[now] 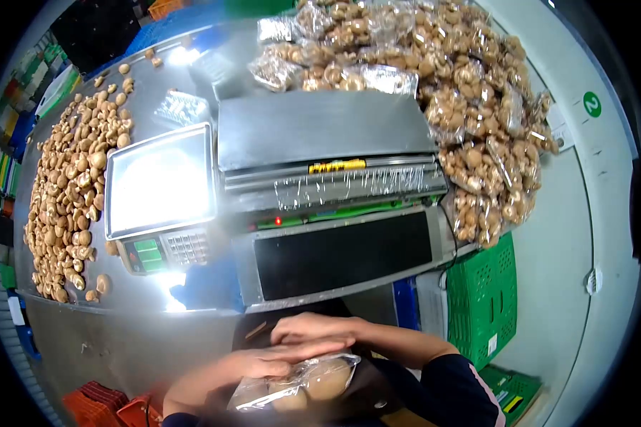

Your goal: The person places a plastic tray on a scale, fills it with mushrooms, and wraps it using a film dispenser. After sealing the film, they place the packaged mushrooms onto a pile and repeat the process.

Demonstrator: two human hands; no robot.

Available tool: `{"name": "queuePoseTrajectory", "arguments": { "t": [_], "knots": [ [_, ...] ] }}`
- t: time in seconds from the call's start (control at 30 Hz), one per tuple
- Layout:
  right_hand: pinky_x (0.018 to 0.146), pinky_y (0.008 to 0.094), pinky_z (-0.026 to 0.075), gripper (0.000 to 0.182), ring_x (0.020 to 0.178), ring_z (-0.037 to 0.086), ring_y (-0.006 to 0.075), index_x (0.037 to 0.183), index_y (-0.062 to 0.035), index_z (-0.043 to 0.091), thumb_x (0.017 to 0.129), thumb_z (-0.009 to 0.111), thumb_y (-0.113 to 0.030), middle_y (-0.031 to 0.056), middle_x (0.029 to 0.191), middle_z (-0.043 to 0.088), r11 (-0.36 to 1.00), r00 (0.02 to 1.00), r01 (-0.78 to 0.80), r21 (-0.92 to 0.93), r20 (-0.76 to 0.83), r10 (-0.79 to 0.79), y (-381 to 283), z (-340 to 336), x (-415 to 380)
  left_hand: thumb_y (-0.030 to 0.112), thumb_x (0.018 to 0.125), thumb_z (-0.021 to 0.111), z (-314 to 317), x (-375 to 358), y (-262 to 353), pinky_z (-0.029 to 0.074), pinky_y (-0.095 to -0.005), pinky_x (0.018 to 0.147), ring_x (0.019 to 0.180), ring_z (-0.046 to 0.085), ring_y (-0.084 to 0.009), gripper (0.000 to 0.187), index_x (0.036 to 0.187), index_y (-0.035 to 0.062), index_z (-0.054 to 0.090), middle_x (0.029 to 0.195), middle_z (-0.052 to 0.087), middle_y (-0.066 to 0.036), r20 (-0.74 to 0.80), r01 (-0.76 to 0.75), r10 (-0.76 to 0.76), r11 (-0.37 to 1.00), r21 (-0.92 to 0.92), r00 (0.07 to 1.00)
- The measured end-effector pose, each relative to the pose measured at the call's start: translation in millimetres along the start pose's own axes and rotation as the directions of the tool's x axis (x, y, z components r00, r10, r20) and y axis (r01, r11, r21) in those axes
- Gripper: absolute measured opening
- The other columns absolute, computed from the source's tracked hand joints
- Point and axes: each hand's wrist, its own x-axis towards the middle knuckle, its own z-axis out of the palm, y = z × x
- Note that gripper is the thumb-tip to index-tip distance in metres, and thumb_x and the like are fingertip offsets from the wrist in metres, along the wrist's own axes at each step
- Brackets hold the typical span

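Note:
Close to my body is a clear-wrapped pack of mushrooms (pixel 327 381), tilted, with large brown caps showing through shiny film. My left hand (pixel 288 356) is on its far edge, fingers long and pressed together, thumb bent against the film. Just beyond it, my right hand (pixel 310 327) crosses behind with bent fingers; the fingertips are hidden by my left hand, so its grip cannot be seen. In front of both stands a film-wrapping machine (pixel 327 132) with a dark front plate (pixel 342 254) and a strip of film hanging at its bar.
A weighing scale (pixel 160 181) with a glaring top stands left of the wrapper. Loose mushrooms (pixel 71 192) cover the table's left side. Wrapped mushroom packs (pixel 470 99) are heaped behind and right. Green crates (pixel 481 292) stand at right, red crates (pixel 96 406) at lower left.

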Motion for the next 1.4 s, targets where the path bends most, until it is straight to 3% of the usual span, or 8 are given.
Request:
{"name": "queuePoseTrajectory", "arguments": {
  "t": [0.13,0.23,0.27,0.4,0.67,0.77,1.17,1.4],
  "knots": [
    [0.057,0.0244,0.046,0.028,0.059,0.053,0.0093,0.118,-0.0039,0.057,0.095,0.048,-0.016,0.0066,0.095,0.065,0.998,0.94,0.055,0.044,-0.34,-0.037,-56,-48,-69,0.05,0.093,0.038,5,-2,-28,0.022,-0.0441,0.103,0.128,0.025,-0.0323,0.065,0.135,0.0016,0.031,0.139,0.029,-0.017,-0.149,0.099,-0.143,0.958,-0.27,0.979],
    [0.059,0.0267,0.046,0.034,0.061,0.054,0.0108,0.128,-0.0052,0.051,0.097,0.046,-0.017,0.0086,0.093,0.065,0.986,0.996,-0.091,-0.137,-0.002,0.091,-81,-51,-86,0.045,0.094,0.04,7,8,-46,0.029,-0.0422,0.097,0.118,0.035,-0.0307,0.056,0.129,0.0015,0.037,0.13,0.038,-0.017,-0.435,0.001,-0.283,0.839,-0.544,0.855],
    [0.059,0.0272,0.046,0.033,0.06,0.054,0.012,0.123,-0.0039,0.055,0.097,0.047,-0.022,0.0088,0.085,0.064,0.868,0.923,0.294,-0.399,-0.117,-0.367,-42,-46,-70,0.043,0.094,0.04,8,12,-51,0.032,-0.0415,0.095,0.115,0.038,-0.0302,0.053,0.126,0.0015,0.039,0.127,0.041,-0.017,-0.512,-0.077,-0.32,0.787,-0.612,0.797],
    [0.041,0.0223,0.037,0.037,0.047,0.045,0.0072,0.1,-0.0073,0.067,0.097,0.045,-0.037,-0.0014,0.062,0.055,0.967,0.894,-0.22,0.132,-0.369,0.254,-47,-73,-52,0.036,0.095,0.043,9,18,-61,0.041,-0.0389,0.087,0.103,0.051,-0.028,0.042,0.117,0.0014,0.048,0.115,0.053,-0.017,-0.73,-0.415,-0.4,0.627,-0.659,0.554],
    [0.048,0.0178,0.042,0.044,0.064,0.053,0.0091,0.109,-0.006,0.053,0.096,0.045,-0.047,0.0067,0.094,0.06,0.673,0.258,0.739,0.03,-0.935,-0.242,-124,-239,-77,0.025,0.095,0.048,3,-28,-67,0.051,-0.0366,0.079,0.083,0.064,-0.0264,0.028,0.104,0.0008,0.059,0.094,0.067,-0.014,-0.883,-0.771,-0.431,0.493,-0.402,0.184],
    [0.053,0.0175,0.044,0.043,0.071,0.056,0.0119,0.122,-0.0022,0.05,0.098,0.043,-0.037,0.0133,0.12,0.057,0.671,0.37,0.732,0.119,-0.896,-0.245,-134,-234,-48,0.02,0.095,0.047,6,-37,-55,0.052,-0.0319,0.074,0.079,0.065,-0.0218,0.022,0.102,0.0017,0.058,0.09,0.066,-0.011,-0.887,-0.749,-0.454,0.559,-0.355,0.081],
    [0.038,0.0194,0.038,0.039,0.041,0.05,0.0106,0.09,0.0047,0.056,0.1,0.042,-0.03,0.0106,0.062,0.059,0.94,0.474,0.165,-0.298,-0.812,-0.34,-162,-104,50,0.01,0.081,0.064,-47,-253,-64,0.05,-0.0287,0.068,0.077,0.06,-0.016,0.034,0.113,0.0018,0.054,0.104,0.062,-0.009,-0.73,0.158,0.057,0.985,-0.071,-0.681],
    [0.047,0.0197,0.042,0.017,0.051,0.054,0.007,0.099,0.0018,0.062,0.095,0.052,-0.011,0.0074,0.07,0.063,0.958,0.608,-0.088,-0.272,-0.777,-0.165,-187,-25,200,0.028,0.068,0.077,-73,-405,-71,0.022,-0.0599,0.104,0.136,0.021,-0.04,0.067,0.127,0.0107,0.051,0.145,0.027,-0.019,-0.782,0.833,0.338,0.395,-0.387,-0.524]
  ]
}}
